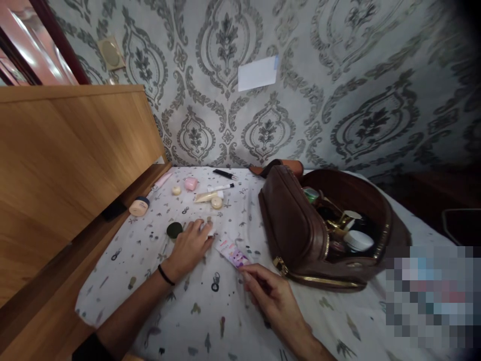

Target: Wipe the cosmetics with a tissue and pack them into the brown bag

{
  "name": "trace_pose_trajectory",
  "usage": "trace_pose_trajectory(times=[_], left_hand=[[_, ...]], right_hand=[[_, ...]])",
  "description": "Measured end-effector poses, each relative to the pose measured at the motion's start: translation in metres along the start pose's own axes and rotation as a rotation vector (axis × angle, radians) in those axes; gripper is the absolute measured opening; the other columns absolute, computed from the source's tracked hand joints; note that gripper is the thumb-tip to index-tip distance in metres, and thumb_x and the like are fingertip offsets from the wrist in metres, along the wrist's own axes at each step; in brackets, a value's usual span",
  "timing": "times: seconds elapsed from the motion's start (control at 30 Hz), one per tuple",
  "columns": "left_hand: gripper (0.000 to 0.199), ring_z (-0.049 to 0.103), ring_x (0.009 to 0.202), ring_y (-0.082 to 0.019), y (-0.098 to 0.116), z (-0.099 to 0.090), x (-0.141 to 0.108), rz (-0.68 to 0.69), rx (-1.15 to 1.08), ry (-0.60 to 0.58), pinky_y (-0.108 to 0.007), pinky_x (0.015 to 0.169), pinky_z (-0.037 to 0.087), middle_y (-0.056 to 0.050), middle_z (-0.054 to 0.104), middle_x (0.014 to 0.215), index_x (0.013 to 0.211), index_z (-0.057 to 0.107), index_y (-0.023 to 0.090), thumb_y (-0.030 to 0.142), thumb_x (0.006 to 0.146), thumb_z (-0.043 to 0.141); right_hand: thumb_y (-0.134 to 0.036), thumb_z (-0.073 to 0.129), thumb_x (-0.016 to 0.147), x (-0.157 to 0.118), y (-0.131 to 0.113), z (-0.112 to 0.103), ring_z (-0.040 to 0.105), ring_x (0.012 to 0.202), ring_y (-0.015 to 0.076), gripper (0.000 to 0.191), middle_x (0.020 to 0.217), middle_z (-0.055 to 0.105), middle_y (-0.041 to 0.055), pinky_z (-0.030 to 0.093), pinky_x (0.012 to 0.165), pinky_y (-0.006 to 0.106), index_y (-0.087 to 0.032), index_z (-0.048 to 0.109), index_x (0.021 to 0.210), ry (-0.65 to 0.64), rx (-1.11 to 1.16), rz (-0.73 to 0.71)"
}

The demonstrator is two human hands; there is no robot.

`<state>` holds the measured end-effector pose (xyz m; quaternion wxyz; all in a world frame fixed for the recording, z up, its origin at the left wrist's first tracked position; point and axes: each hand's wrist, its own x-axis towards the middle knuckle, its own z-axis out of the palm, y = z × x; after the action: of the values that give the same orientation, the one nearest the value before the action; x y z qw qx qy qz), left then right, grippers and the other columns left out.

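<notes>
Between the thumb and fingers of my right hand point(272, 291) is one end of a small white and purple tube point(233, 252) with a cartoon print. The tube slants up and left, just over the cloth. My left hand point(190, 248), a black band at its wrist, rests low over the cloth with bent fingers. Something small and whitish shows at its fingertips, mostly hidden. A dark green round lid or jar point(175, 230) lies beside its knuckles. To the right stands an unzipped brown toiletry bag point(293, 215), cosmetics inside, among them a white round container point(358, 240).
Toward the wall lie a pink jar point(191, 183), a cream tube point(208, 197), a small round pot point(217, 202), a black pen-like stick point(224, 174) and a peach jar point(139, 206). A wooden cabinet point(75, 150) bounds the left; patterned wallpaper point(225, 115) rises behind.
</notes>
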<state>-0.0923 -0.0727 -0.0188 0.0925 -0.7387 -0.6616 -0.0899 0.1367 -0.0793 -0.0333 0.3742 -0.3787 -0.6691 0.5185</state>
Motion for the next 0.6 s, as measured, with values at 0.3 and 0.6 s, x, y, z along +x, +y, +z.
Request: trace_pose_trajectory(times=[0.3,0.6], left_hand=[[0.022,0.06,0.098,-0.022,0.026,-0.02,-0.011,0.106,-0.276,0.203,-0.035,0.084,0.056,-0.008,0.059,0.102,0.111,0.059,0.02,0.032,0.095,0.052],[0.025,0.066,0.094,-0.021,0.076,-0.046,-0.028,0.37,-0.348,0.236,-0.03,0.075,0.059,-0.009,0.065,0.103,0.111,0.062,0.02,0.034,0.093,0.051]], right_hand=[[-0.024,0.057,0.087,-0.001,0.001,0.0,0.063,0.069,0.017,0.033,0.088,0.067,0.0064,0.055,0.065,0.028,-0.018,0.065,0.118,0.06,-0.215,-0.22],[-0.007,0.052,0.073,-0.005,0.006,0.004,0.065,0.09,0.0212,0.033,0.097,0.067,0.0068,0.054,0.082,0.032,-0.02,0.063,0.102,0.01,-0.121,-0.272]])
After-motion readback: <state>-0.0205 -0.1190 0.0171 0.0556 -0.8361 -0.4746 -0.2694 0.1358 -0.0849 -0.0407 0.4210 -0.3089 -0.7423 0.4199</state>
